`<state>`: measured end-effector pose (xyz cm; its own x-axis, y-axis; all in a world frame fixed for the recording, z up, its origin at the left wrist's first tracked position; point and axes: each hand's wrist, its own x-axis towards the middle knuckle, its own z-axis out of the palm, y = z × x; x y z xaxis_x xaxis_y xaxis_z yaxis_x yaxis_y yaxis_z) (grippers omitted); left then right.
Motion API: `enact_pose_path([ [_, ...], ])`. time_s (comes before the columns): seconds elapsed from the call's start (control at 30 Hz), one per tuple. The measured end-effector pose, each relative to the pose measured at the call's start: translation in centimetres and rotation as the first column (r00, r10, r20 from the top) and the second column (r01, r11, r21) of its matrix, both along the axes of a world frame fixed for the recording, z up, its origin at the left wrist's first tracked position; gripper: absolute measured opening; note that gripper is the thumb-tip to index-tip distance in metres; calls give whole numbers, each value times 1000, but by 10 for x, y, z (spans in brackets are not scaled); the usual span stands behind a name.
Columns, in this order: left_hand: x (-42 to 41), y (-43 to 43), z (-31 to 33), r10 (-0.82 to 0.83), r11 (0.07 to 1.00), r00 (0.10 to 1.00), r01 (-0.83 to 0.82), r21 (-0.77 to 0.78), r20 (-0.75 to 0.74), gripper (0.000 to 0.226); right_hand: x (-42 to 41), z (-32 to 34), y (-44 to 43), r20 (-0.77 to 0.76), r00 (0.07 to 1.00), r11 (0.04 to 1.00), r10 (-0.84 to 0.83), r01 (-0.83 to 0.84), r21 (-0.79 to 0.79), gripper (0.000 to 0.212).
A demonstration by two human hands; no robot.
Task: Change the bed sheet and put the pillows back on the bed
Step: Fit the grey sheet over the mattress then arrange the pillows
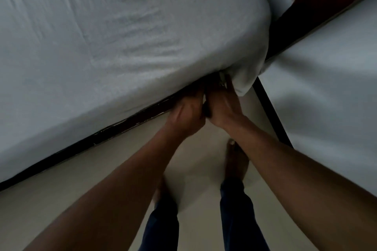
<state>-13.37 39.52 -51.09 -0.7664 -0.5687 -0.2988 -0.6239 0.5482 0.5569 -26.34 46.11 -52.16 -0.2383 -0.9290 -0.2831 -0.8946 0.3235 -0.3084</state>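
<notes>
A white bed sheet (126, 47) covers the mattress, lightly wrinkled on top. At the near right corner a loose fold of the sheet (243, 84) hangs down. My left hand (186, 114) is at the mattress edge beside that corner, its fingers curled under the edge and hidden in the dark gap. My right hand (221, 104) is pressed against the left one, its fingers reaching straight up under the hanging fold. No pillows are in view.
A dark wooden bed frame (85, 144) runs along the mattress edge. A white wall (326, 87) with a dark skirting strip stands close on the right. My bare feet (236, 161) are on the pale floor (61, 199) in the narrow space between.
</notes>
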Motion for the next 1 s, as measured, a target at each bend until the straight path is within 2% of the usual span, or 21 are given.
enact_pose_path([
  [0.07, -23, -11, -12, -44, 997, 996, 39, 65, 84, 65, 4, 10, 20, 32, 999, 997, -11, 13, -74, 84],
  [0.1, -31, -9, -14, -54, 998, 993, 52, 28, 108, 64, 7, 16, 35, 49, 999, 996, -5, 9, -93, 86],
  [0.17, -35, 2, -12, -31, 996, 996, 38, -76, 85, 69, 4, 17, 57, 72, 997, 997, 23, -17, -79, 89],
  [0.23, -29, 15, 0, 38, 997, 999, -35, -68, 33, 72, -15, 15, 39, 66, 998, 997, 9, -4, -75, 87],
  [0.3, -24, 25, 10, 118, 992, 992, -116, -48, 38, 71, -36, 10, -3, 73, 994, 995, -80, 83, -49, 67],
  [0.37, -18, 36, 20, 165, 985, 986, -163, -50, 38, 70, -43, 3, -26, 68, 994, 996, -80, 82, -24, 53],
  [0.43, -16, 37, 23, 185, 982, 983, -184, -36, 11, 68, -41, -2, -14, 62, 998, 1000, 8, -9, 19, 70],
  [0.5, -26, 25, 19, 98, 995, 995, -98, -17, -2, 71, -42, 0, 12, 75, 996, 999, 46, -46, -7, 88],
  [0.57, -57, 4, 1, -15, 999, 1000, 16, -40, 13, 75, -49, 10, 28, 59, 998, 996, 1, 4, -89, 84],
  [0.63, -84, -8, -17, -110, 991, 989, 117, -65, 103, 74, -54, 19, 50, 35, 999, 989, -14, 18, -145, 79],
  [0.7, -96, -5, -30, -125, 986, 980, 140, -89, 156, 80, -61, 21, 71, 30, 999, 992, -44, 47, -117, 81],
  [0.77, -95, 8, -23, -55, 993, 987, 69, -93, 148, 79, -80, 19, 60, 55, 997, 993, -59, 65, -103, 81],
  [0.8, -91, 17, -16, 5, 996, 995, 3, -89, 99, 73, -89, 15, 41, 80, 994, 992, -69, 77, -101, 75],
  [0.87, -81, 32, 2, 92, 995, 995, -91, -48, 28, 66, -100, 16, -4, 94, 992, 997, -80, 78, 18, 57],
  [0.93, -68, 42, 14, 115, 992, 993, -114, -46, 25, 68, -99, 13, -29, 115, 989, 990, -88, 75, 117, 62],
  [1.0, -57, 49, 19, 114, 992, 993, -114, -60, 0, 69, -96, 4, -22, 136, 983, 988, -120, 104, 116, 66],
])
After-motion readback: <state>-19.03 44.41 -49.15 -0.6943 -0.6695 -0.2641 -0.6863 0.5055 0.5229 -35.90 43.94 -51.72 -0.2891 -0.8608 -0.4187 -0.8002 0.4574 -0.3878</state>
